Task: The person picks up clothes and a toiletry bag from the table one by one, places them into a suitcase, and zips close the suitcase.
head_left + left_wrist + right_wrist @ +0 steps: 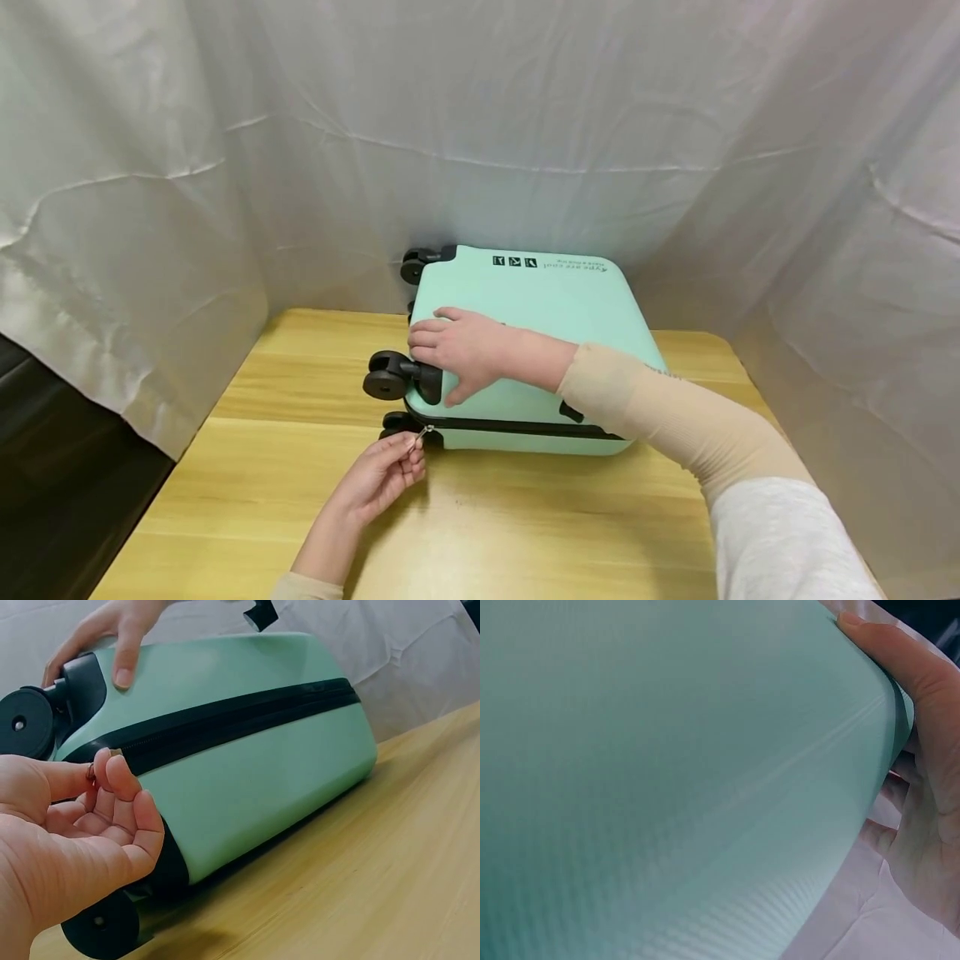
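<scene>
A mint-green hard-shell suitcase (555, 308) lies flat, its black wheels facing left. My left hand (378, 479) pinches a small metal zipper pull (425, 432) between thumb and forefinger at the near wheel-end corner. From there the black zipper (247, 716) runs along the near side, as the left wrist view shows. Spread over the lid by the same end, my right hand (476, 346) rests with its fingers at the edge beside a wheel (386, 375) and its thumb apart. In the right wrist view the pale green shell (675, 750) fills most of the picture.
The suitcase is on a wooden table (300, 500), near its back edge. Grey-white curtains (487, 125) hang behind and at both sides. Black cloth (60, 467) shows at the left. A short black handle (572, 411) sits on the near edge of the suitcase.
</scene>
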`<state>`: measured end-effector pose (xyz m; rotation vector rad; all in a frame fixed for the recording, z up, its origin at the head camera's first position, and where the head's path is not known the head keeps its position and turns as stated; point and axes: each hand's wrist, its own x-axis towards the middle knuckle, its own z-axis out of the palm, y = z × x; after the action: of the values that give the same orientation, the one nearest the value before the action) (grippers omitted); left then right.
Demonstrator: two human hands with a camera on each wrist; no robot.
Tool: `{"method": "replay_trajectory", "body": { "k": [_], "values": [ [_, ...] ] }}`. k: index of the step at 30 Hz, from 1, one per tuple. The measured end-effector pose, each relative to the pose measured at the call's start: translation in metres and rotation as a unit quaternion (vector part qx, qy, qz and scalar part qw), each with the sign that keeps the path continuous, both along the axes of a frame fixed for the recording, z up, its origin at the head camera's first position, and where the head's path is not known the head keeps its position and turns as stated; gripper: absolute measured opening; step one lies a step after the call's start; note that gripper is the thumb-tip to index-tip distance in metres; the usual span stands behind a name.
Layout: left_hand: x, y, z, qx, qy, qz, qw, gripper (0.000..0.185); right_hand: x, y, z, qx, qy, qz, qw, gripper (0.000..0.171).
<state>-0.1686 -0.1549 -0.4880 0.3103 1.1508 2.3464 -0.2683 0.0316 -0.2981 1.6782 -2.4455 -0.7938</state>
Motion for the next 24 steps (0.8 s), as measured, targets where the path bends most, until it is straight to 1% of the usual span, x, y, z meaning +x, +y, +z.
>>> {"method": "replay_trajectory", "body": {
  "k": [6, 10, 16, 20, 24],
  "values": [
    [0.002, -0.007, 0.000, 0.028, -0.021, -0.008, 0.9993, 0.034, 0.003, 0.002, -0.001, 0.001, -0.002, -0.007, 1.000, 0.088],
    [0.000, -0.010, 0.001, 0.041, -0.035, -0.013, 0.9985, 0.036, 0.003, 0.003, -0.003, 0.000, -0.004, -0.009, 1.000, 0.088],
    [-0.003, -0.013, 0.006, 0.051, -0.065, -0.010, 0.9966, 0.038, 0.002, 0.003, -0.002, 0.001, -0.002, -0.012, 1.000, 0.089],
    [-0.006, -0.016, 0.008, 0.071, -0.085, -0.026, 0.9935, 0.041, 0.002, 0.003, -0.003, 0.000, -0.003, -0.013, 1.000, 0.090],
    [-0.009, -0.020, 0.008, 0.104, -0.107, -0.047, 0.9877, 0.042, 0.002, 0.003, -0.004, 0.000, -0.006, -0.014, 1.000, 0.090]
  ]
}}
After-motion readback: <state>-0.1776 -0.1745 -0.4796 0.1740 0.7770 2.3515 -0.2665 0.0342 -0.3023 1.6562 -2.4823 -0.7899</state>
